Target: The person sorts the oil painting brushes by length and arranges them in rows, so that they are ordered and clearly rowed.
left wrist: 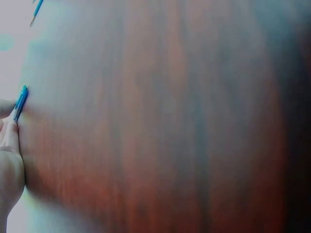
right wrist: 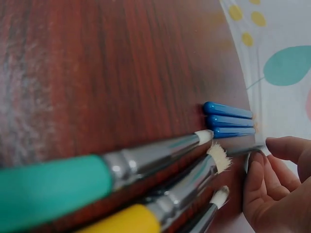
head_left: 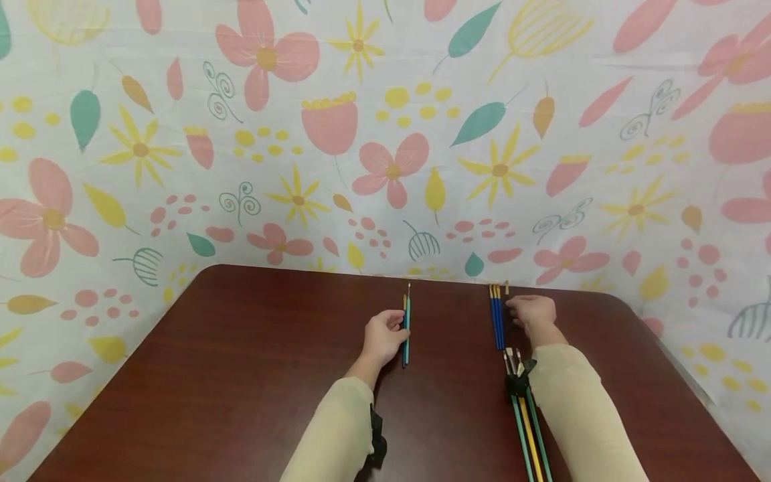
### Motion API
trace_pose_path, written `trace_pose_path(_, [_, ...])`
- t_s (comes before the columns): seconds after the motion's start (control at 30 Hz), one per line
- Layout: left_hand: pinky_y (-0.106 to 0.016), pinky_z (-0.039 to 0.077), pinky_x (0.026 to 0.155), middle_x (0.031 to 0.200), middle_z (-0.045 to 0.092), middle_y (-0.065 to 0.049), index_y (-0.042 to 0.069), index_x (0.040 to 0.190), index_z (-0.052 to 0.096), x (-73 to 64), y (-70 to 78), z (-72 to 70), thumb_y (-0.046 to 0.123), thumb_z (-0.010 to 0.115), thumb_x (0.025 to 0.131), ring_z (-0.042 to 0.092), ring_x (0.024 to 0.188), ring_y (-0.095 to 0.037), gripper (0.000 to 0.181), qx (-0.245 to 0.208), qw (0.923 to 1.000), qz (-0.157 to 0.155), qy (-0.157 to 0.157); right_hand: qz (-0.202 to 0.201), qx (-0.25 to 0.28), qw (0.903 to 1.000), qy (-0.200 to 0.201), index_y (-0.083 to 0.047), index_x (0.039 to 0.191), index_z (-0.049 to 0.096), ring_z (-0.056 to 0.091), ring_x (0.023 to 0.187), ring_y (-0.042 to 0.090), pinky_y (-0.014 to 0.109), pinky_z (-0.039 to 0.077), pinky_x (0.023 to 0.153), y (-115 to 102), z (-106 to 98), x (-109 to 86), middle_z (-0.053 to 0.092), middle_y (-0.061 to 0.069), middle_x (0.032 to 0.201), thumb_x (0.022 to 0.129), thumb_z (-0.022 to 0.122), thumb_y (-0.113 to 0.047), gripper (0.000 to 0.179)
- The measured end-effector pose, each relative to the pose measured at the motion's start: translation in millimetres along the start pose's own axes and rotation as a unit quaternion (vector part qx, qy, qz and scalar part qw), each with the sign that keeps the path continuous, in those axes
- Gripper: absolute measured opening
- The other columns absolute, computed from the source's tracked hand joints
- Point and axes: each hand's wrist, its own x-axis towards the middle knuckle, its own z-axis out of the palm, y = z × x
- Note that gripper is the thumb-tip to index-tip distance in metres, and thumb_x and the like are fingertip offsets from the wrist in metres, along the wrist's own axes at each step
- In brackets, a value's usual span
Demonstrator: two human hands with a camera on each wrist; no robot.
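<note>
My left hand [head_left: 384, 338] holds a teal paintbrush [head_left: 407, 341] and a darker blue paintbrush [head_left: 404, 358] side by side, bristles toward the table's far edge. At the left edge of the left wrist view, fingers [left wrist: 10, 138] touch a blue handle [left wrist: 21, 103]. My right hand [head_left: 533, 311] pinches a dark-handled paintbrush [right wrist: 243, 150] between thumb and fingers, its tip near the far edge. Just left of it, three blue paintbrushes [head_left: 496, 318] lie parallel in a row. Below the right wrist are a teal-handled brush [right wrist: 58, 187], a yellow-handled brush [right wrist: 124, 221] and a green-handled brush [head_left: 540, 435].
The dark red-brown table [head_left: 241, 375] ends at a patterned cloth [head_left: 391, 134] hung behind it. Black wrist straps show at the left wrist [head_left: 377, 438] and over the brushes by the right wrist [head_left: 517, 385].
</note>
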Motion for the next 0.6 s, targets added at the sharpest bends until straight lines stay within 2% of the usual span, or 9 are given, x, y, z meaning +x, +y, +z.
trace_pose_path(0.1, [-0.036,0.053,0.096,0.124,0.061,-0.016,0.002,0.124,0.06,1.7,0.7,1.2,0.004,0.065,0.088,0.058,0.118,-0.028,0.036,-0.004,1.0,0.001,-0.003,0.005,0.009,0.9999,-0.005,0.005,0.127,0.056,0.06,0.064,0.004,0.023,0.058,0.059,0,-4,-0.2,0.066,0.002,0.082,0.088,0.062,-0.011,0.042])
trace_pose_path(0.2, [-0.035,0.052,0.096,0.124,0.061,-0.015,0.003,0.123,0.06,2.0,0.8,1.8,0.004,0.065,0.088,0.058,0.118,-0.027,0.036,-0.002,1.0,0.004,-0.002,0.008,0.011,0.9999,-0.005,0.004,0.127,0.056,0.06,0.065,0.004,0.023,0.058,0.06,0,-6,-1.8,0.067,0.003,0.083,0.089,0.061,-0.013,0.042])
trace_pose_path(0.3, [-0.034,0.052,0.097,0.123,0.062,-0.014,0.003,0.124,0.06,4.2,3.3,3.0,0.005,0.065,0.088,0.059,0.118,-0.026,0.036,-0.003,1.0,0.006,0.001,0.004,0.005,1.0,-0.006,0.002,0.128,0.056,0.063,0.075,0.008,0.021,0.058,0.063,-3,-8,-3.8,0.069,0.014,0.104,0.091,0.059,-0.018,0.043])
trace_pose_path(0.43, [-0.033,0.052,0.097,0.123,0.062,-0.014,0.003,0.124,0.06,4.2,5.2,1.8,0.003,0.065,0.088,0.059,0.118,-0.025,0.037,-0.003,1.0,0.0,0.003,0.003,0.002,0.9998,-0.02,0.001,0.132,0.053,0.062,0.101,0.021,0.023,0.058,0.073,-6,-6,-9.7,0.058,0.02,0.129,0.093,0.054,-0.024,0.046])
trace_pose_path(0.5, [-0.033,0.052,0.097,0.123,0.062,-0.014,0.003,0.124,0.06,2.6,4.3,1.3,0.003,0.064,0.088,0.058,0.118,-0.026,0.037,-0.003,1.0,-0.002,0.003,0.002,0.0,0.9998,-0.021,0.0,0.133,0.052,0.059,0.109,0.024,0.027,0.058,0.078,-6,-5,-13.8,0.056,0.021,0.132,0.094,0.053,-0.025,0.047])
trace_pose_path(0.6, [-0.033,0.052,0.097,0.123,0.062,-0.014,0.003,0.124,0.06,-0.4,2.4,1.8,0.004,0.064,0.088,0.059,0.118,-0.026,0.036,-0.001,1.0,-0.002,0.007,-0.007,-0.01,0.9998,-0.015,0.001,0.133,0.051,0.059,0.104,0.022,0.03,0.057,0.08,-6,-4,-22.2,0.057,0.02,0.13,0.095,0.051,-0.027,0.047])
